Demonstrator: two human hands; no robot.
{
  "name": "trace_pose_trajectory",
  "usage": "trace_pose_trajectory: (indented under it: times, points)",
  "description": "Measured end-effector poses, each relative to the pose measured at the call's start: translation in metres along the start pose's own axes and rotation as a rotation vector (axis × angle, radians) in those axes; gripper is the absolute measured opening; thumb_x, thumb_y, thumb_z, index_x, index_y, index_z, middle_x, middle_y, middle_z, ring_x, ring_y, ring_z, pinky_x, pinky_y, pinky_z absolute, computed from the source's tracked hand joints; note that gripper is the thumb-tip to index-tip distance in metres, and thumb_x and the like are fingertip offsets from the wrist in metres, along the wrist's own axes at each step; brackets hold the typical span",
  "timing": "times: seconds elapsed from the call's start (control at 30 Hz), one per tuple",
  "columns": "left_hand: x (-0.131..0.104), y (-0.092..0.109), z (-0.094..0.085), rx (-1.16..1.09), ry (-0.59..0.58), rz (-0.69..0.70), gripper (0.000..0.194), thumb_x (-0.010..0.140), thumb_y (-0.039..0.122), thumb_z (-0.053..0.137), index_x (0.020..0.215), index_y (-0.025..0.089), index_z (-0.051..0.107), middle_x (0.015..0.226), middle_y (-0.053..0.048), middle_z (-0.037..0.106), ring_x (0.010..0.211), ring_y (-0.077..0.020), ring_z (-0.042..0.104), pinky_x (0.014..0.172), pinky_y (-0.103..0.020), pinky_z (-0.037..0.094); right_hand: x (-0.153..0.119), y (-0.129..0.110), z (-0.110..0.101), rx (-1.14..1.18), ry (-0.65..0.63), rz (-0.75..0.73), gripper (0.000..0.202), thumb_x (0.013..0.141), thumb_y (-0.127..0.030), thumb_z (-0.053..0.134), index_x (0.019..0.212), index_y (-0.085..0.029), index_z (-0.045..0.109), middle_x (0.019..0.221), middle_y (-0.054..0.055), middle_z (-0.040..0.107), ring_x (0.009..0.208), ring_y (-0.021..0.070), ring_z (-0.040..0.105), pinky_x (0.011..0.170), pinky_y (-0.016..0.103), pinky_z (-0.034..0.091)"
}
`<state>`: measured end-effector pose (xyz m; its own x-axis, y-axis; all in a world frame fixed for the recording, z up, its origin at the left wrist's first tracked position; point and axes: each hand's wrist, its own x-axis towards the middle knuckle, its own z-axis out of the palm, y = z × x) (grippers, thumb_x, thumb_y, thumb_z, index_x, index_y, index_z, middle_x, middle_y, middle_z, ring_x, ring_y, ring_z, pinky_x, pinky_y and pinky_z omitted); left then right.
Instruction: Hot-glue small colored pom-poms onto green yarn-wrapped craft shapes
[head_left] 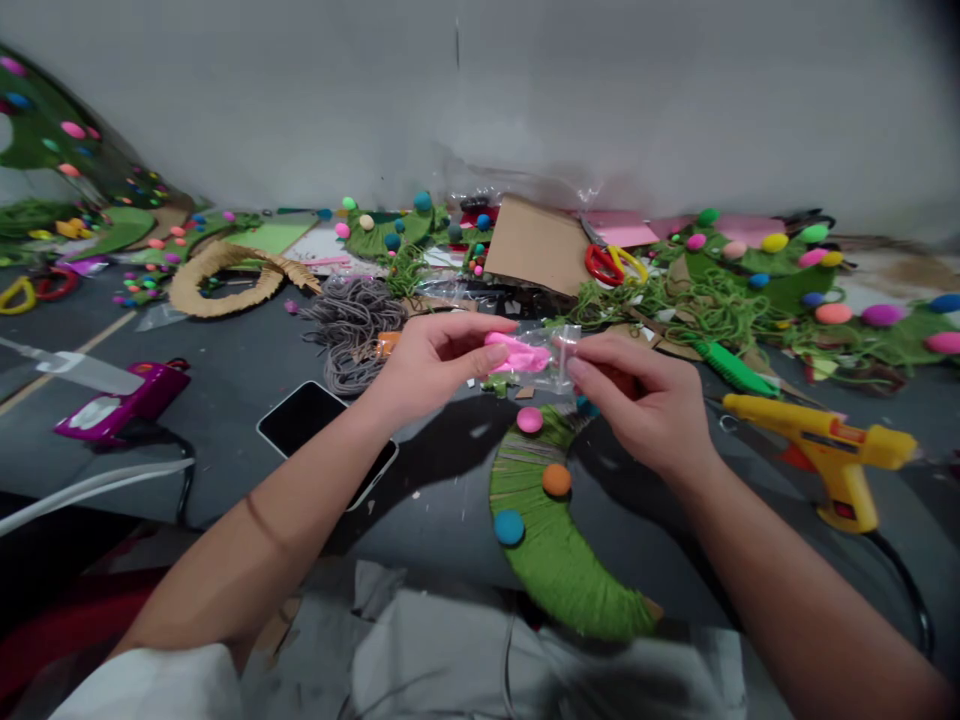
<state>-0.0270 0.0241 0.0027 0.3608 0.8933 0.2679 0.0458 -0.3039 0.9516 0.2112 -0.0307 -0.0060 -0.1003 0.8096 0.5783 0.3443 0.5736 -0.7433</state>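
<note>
Between my hands, above the table, is a small clear plastic bag (562, 352) with a soft pink piece (517, 352) at its left end. My left hand (442, 362) pinches the pink end between thumb and fingers. The bag's right edge is pinched in my right hand (637, 390). Below them lies a crescent wrapped in green yarn (559, 560), bearing a pink ball (529, 419), an orange ball (556, 480) and a blue ball (509, 527). Another blue ball near its top is partly hidden by my right hand.
A yellow glue gun (832, 440) lies on the right, a purple one (124, 400) on the left. A phone (307, 420) is under my left forearm. Behind are grey yarn (349, 325), green yarn scraps (675, 305), red-handled scissors (602, 265) and cardboard (536, 245).
</note>
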Motion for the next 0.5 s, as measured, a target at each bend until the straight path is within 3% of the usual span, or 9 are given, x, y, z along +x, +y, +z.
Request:
trace_pose_trajectory:
  times: [0.23,0.5]
  points:
    - [-0.002,-0.002,0.003,-0.046,-0.015,-0.017,0.031,0.082,0.035,0.089,0.107,0.017,0.083,0.097,-0.007,0.083,0.076,-0.0125,0.074,0.067,-0.019,0.059,0.000,0.008,0.002,-0.086,0.007,-0.039,0.021,0.081,-0.020,0.087,0.101,-0.024,0.084,0.097,0.004,0.079,0.080,0.0167,0.068,0.059,0.028,0.047]
    - [-0.007,-0.003,0.011,-0.093,-0.106,-0.088,0.030,0.081,0.033,0.090,0.104,0.016,0.083,0.098,-0.007,0.083,0.083,-0.0144,0.077,0.076,-0.022,0.062,-0.001,0.007,0.002,-0.150,-0.136,-0.088,0.027,0.089,-0.025,0.082,0.115,-0.019,0.078,0.103,0.007,0.078,0.072,0.0140,0.064,0.060,0.029,0.048]
